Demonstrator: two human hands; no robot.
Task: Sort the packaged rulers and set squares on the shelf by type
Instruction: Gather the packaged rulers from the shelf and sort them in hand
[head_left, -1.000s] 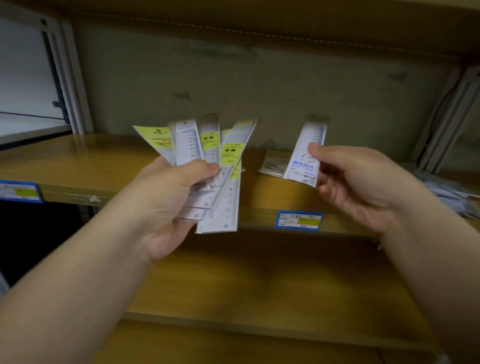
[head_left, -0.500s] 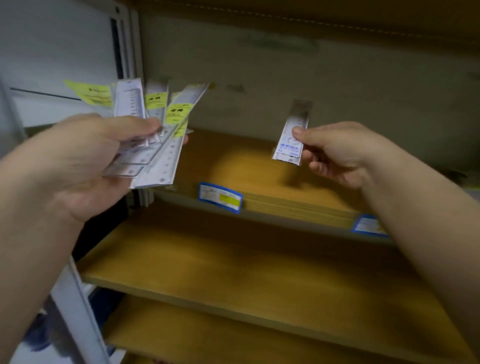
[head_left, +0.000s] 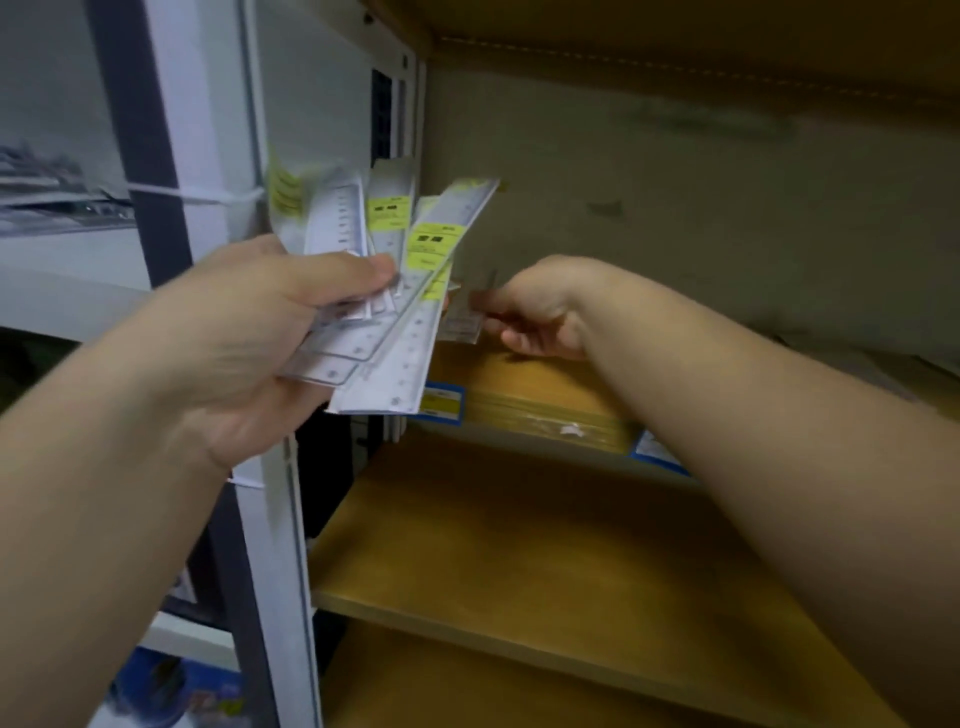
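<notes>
Wooden shelves (head_left: 519, 561) fill the centre and right of the frame, backed by a dull grey-green wall, with a white metal upright (head_left: 275, 545) at lower left. The left hand (head_left: 244, 332), centre left, grips a fanned bunch of packaged rulers (head_left: 395, 291) with yellow labels, thumb pressed across them. The right hand (head_left: 530, 312), at centre, pinches a single packaged ruler (head_left: 460, 322) just above the upper shelf, partly hidden behind the fan. A blue price tag (head_left: 441, 402) sits on the shelf edge below.
</notes>
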